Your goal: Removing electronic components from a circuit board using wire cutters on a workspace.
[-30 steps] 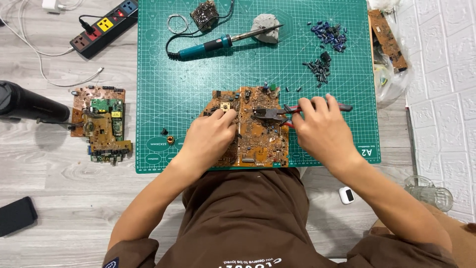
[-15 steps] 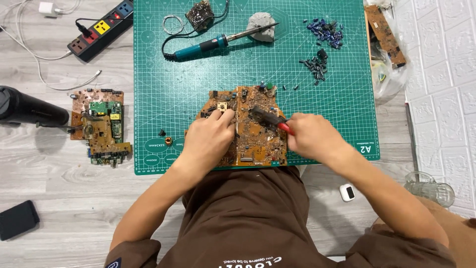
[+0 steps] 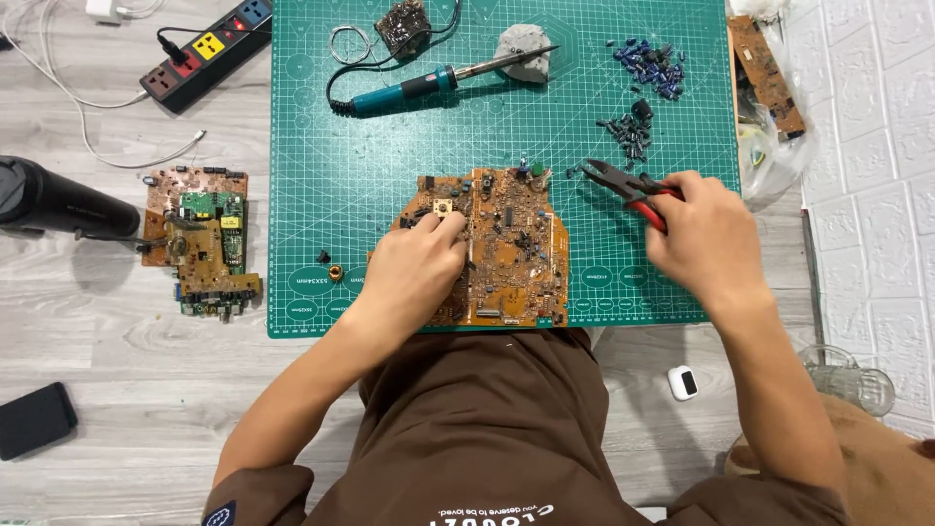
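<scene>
Two hands work on a green cutting mat (image 3: 390, 146): the left hand (image 3: 414, 278) presses down on an orange circuit board (image 3: 511, 244) at mat centre, while the right hand (image 3: 696, 239), at three o'clock from the board, grips red-handled pliers (image 3: 623, 183), their tips pointing toward ten o'clock.

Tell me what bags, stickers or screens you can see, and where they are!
Clear plastic bag: right of the green mat, crumpled, holding a brown board.
Dark phone: floor at lower left, flat black rectangle, screen off.
Yellow and blue stickers on the black power strip: top left, small squares.
</scene>
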